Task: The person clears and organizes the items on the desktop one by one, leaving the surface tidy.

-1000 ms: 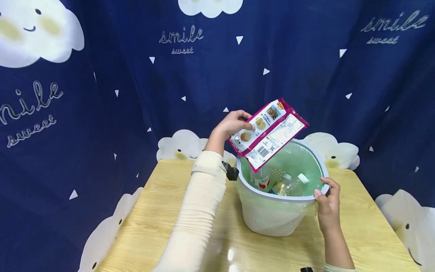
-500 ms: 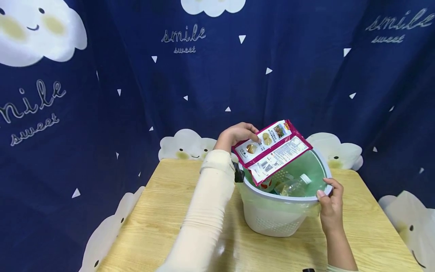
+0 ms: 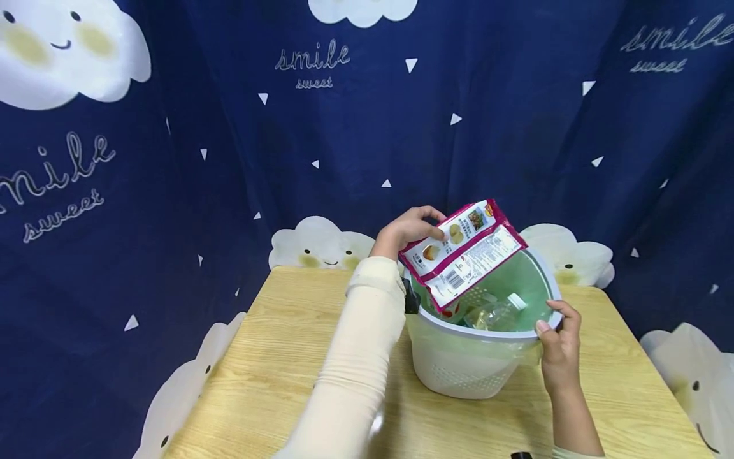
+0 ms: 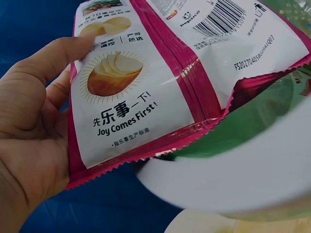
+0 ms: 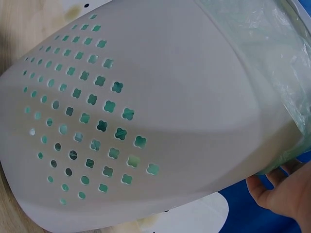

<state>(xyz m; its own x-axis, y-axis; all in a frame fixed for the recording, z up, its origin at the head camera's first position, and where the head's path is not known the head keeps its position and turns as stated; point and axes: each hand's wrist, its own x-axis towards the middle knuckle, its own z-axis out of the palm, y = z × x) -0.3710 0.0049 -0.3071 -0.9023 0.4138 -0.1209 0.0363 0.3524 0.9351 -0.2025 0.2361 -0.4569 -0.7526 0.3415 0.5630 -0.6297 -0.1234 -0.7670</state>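
Note:
My left hand [image 3: 414, 227] pinches a pink and white potato chip bag [image 3: 467, 252] by its left edge, thumb on the printed back. The bag slants over the mouth of a white trash can [image 3: 455, 366] with a green liner [image 3: 530, 280]. In the left wrist view the bag's crimped end [image 4: 146, 155] lies close over the pale rim. My right hand [image 3: 561, 347] grips the can's rim at the right, thumb outside near the front. Within the can lie a clear plastic bottle [image 3: 499, 314] with a white cap and another bottle with a red label, partly hidden under the bag.
The can stands on a light wooden table [image 3: 275, 357]. Behind it hangs a dark blue curtain [image 3: 355, 127] with clouds and white triangles. Small clover-shaped holes [image 5: 85, 119] pattern the can's lower wall in the right wrist view.
My left hand has lowered the chip bag toward the can's mouth and shifted slightly right. The right hand keeps its grip on the rim. The view has turned a little.

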